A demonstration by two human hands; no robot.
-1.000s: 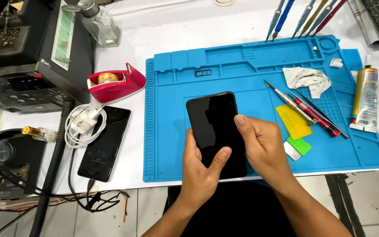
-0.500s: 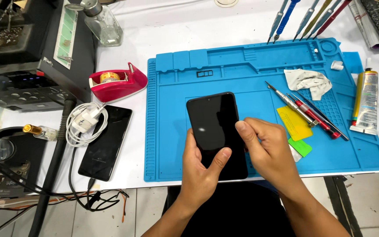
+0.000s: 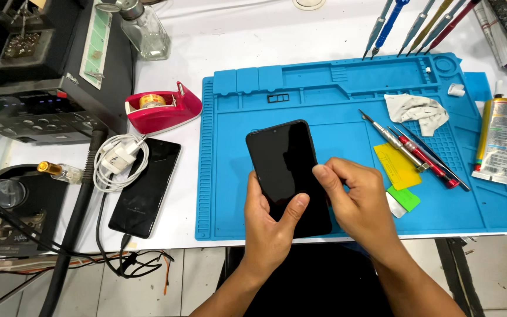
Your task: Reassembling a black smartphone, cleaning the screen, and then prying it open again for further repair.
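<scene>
Phone: black slab, dark glass up, held over the near half of the blue mat, tilted a little
Left of grip: a second dark phone lies flat on the white surface, a white charger and coiled cable on its far end; beyond them a red tape dispenser
Left hand: closed around the phone's near end from below, thumb laid across the glass
Right hand: fingers curled, thumb tip pressing the phone's right edge
Right of grip: yellow card, green pick, red-handled screwdrivers, a crumpled cloth, a glue tube
Step, as I judge it: working along the right edge seam
Next move calls for: a steady left hold and even thumb pressure along that edge
</scene>
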